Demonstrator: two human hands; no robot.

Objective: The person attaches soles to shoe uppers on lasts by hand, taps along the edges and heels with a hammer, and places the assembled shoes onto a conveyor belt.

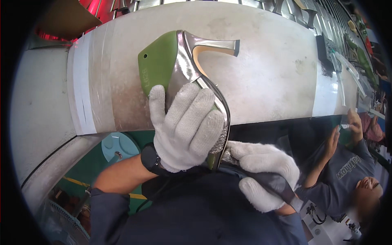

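Note:
A silver high-heeled shoe [185,63], stretched over a green last [161,59], lies on its side with its heel [216,45] pointing right. Its toe end, with a glittery band [220,141], points down toward my body. My left hand [183,126], in a white knitted glove, grips the shoe's side, its fingers spread across the upper. At the toe's sole edge is my gloved right hand [265,163], bent fingers against the shoe. A dark strip of material [281,188] runs between its fingers and thumb; a small greyish crumpled bit at the fingertips is unclear.
A pale worktable [265,81] with taped edges lies under the shoe. Along its far side runs a metal roller conveyor [326,24]. A black block [324,55] stands at the table's right. A co-worker [339,175] is close on the right; a blue stool [119,147] stands below left.

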